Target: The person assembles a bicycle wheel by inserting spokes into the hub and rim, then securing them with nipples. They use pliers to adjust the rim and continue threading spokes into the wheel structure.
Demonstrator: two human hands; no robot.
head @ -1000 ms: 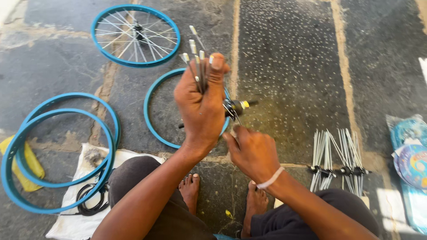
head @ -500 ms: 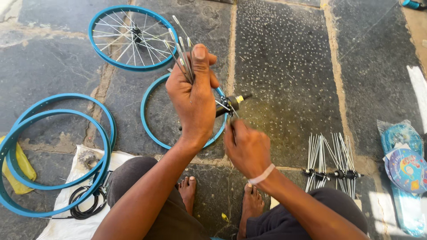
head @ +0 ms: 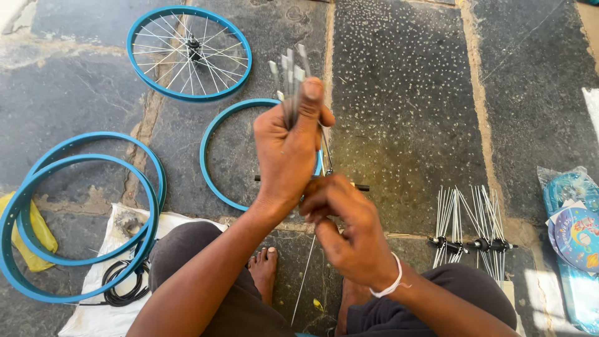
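Left hand (head: 288, 153) gripped a bundle of spokes (head: 291, 78) upright, fist closed. Right hand (head: 349, 234) pinched a hub axle (head: 360, 186) just below, above a blue rim (head: 215, 146).

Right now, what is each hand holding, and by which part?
The left hand grips a bundle of spokes around their middle, ends sticking up. The right hand pinches something below at the hub axle; exactly what cannot be told.

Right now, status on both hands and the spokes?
Left hand gripping spoke bundle upright. Right hand at the hub axle below. Blue rim flat on floor underneath.
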